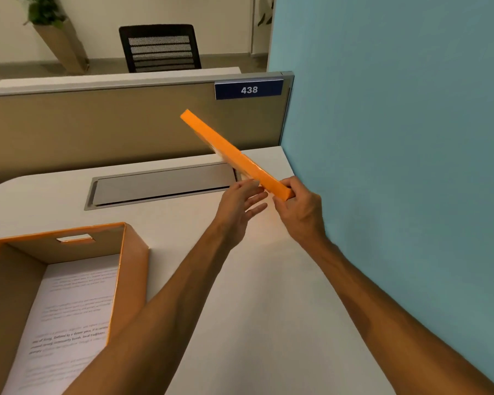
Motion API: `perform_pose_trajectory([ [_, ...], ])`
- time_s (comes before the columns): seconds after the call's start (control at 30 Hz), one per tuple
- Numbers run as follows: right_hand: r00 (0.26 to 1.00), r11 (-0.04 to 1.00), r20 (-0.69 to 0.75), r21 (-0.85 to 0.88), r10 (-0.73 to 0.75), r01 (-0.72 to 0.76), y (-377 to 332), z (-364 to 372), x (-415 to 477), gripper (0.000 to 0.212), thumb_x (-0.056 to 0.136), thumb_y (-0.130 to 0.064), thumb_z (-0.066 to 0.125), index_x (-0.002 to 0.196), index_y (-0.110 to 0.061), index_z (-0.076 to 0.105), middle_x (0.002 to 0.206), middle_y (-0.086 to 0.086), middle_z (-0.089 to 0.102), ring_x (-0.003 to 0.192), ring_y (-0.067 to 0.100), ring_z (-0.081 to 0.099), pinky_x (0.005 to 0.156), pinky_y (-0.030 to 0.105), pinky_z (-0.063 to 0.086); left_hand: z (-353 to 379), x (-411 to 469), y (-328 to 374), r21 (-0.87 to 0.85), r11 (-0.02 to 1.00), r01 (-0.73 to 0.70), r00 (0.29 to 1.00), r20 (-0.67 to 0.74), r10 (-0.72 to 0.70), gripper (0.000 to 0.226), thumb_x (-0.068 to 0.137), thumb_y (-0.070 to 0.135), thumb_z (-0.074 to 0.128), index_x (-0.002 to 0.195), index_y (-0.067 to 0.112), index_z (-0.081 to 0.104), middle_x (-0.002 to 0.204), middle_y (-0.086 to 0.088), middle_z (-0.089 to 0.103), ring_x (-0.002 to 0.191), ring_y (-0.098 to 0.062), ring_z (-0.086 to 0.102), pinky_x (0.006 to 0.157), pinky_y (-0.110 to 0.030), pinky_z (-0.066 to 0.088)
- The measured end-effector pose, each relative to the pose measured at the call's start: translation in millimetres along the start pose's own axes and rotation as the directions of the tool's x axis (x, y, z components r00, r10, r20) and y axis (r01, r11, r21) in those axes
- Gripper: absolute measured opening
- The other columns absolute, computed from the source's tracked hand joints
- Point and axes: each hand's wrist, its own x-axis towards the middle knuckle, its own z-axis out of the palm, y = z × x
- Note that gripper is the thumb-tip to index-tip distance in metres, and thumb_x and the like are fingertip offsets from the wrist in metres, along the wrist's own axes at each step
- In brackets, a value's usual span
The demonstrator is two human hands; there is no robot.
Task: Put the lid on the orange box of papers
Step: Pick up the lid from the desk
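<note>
Nearest, at seven o'clock in the view, the orange box [69, 280] stands open on the white desk [240, 323], with printed papers [69, 309] lying flat inside and a handle slot cut in its far wall. Both forearms reach out from the bottom edge toward one o'clock.

Further out, the right hand [297, 212] is closed around the near corner of the orange lid [234, 152], thumb on one face and fingers wrapped behind. The lid is in the air, well apart from the box, seen edge-on and tilted, its far end pointing up toward eleven o'clock. The left hand [240, 206] sits just beside it with fingers spread and loose, holding nothing; whether its fingertips touch the lid's underside I cannot tell.

The lid looks like light, stiff cardboard with a shallow rim and a glossy skin (likely a little slick under dry fingers). Held by one corner it will probably twist, so a hand on each short side seems the better hold for lowering it squarely over the box walls.

Beyond the hands lies a grey cable hatch [160, 185], then the tan partition [97, 129] with a "438" plate [248, 89], and a black chair [160, 48] at twelve o'clock.
</note>
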Motion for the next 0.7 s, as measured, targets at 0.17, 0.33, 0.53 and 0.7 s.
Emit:
perform_pose_trajectory([
  [0.17,0.973,0.918,-0.041,0.343,0.227,-0.200,-21.0,-36.3,-3.3,0.026,0.079,-0.035,0.075,0.093,-0.019,0.061,0.087,-0.001,0.064,0.073,0.013,0.059,0.066,0.026,0.051,-25.9,-21.0,2.7,0.158,0.987,0.042,0.999,0.005,-0.044,0.049,0.092,0.036,0.062,0.134,0.015,0.049,0.142,-0.008,0.053,0.133,-0.031,0.049,0.109,-0.050,0.043],
  [0.33,0.914,0.576,0.066,0.758,0.401,-0.307,-39.2,-56.9,-30.1,0.022,0.078,-0.003,0.074,0.092,-0.013,0.060,0.091,0.009,0.067,0.088,0.028,0.062,0.077,0.049,0.052,-75.6,-54.9,-16.4,0.274,0.933,0.232,0.973,-0.048,-0.227,0.073,0.089,0.039,0.067,0.148,0.011,0.034,0.158,-0.013,0.033,0.143,-0.036,0.033,0.111,-0.049,0.039],
  [0.53,0.845,0.270,0.170,0.899,0.508,-0.344,-84.5,-64.8,-70.9,0.023,0.080,0.001,0.070,0.097,-0.010,0.057,0.111,0.016,0.067,0.100,0.029,0.067,0.083,0.055,0.055,-122.2,-103.9,-19.8,0.209,0.948,0.239,0.971,-0.054,-0.233,0.053,0.102,0.026,0.046,0.150,0.009,0.030,0.153,-0.013,0.041,0.134,-0.039,0.046,0.108,-0.053,0.042],
  [0.7,0.839,0.160,0.252,0.916,0.483,-0.367,-123.8,-58.2,-107.2,0.026,0.084,-0.002,0.067,0.107,-0.010,0.057,0.124,0.015,0.064,0.113,0.031,0.062,0.084,0.054,0.055,-166.3,-149.9,-6.4,0.264,0.960,0.091,0.993,-0.098,-0.067,0.052,0.098,0.015,0.056,0.146,0.005,0.039,0.143,-0.013,0.052,0.123,-0.034,0.057,0.099,-0.048,0.051],
])
